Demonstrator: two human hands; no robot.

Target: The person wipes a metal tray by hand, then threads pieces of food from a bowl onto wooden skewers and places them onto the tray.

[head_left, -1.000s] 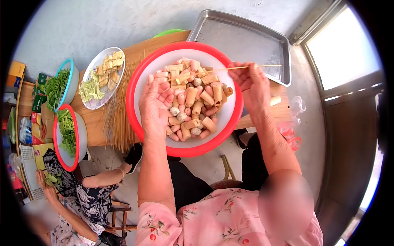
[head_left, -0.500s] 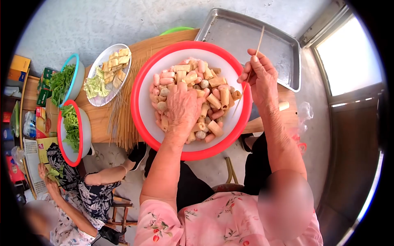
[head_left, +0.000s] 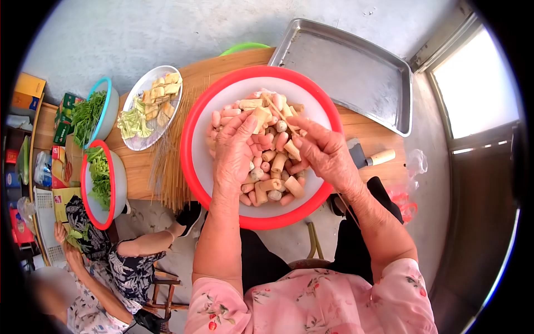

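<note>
A large white basin with a red rim (head_left: 334, 183) sits in front of me, heaped with pink sausage pieces (head_left: 216, 118), tan tube-shaped pieces (head_left: 280, 162) and greyish balls (head_left: 257, 173). Over the heap, my left hand (head_left: 232, 153) pinches a tan tubular food piece (head_left: 262, 117) between thumb and fingers. My right hand (head_left: 328, 153) grips a thin wooden skewer (head_left: 279, 114), whose pointed end angles up and left close to that piece. Whether the tip has entered it, I cannot tell. The skewer's rear end shows below my right wrist.
Loose skewers (head_left: 177, 161) lie left of the basin, beside an oval plate (head_left: 133, 143) of sliced food. Two bowls of greens (head_left: 89, 117) stand farther left. A metal tray (head_left: 356, 72) is behind, a cleaver (head_left: 381, 158) at right. Another person's hand (head_left: 59, 232) holds leaves.
My left hand has lifted a tan tubular piece from the heap. The right hand has moved left over the basin, tilting the skewer toward the piece.
</note>
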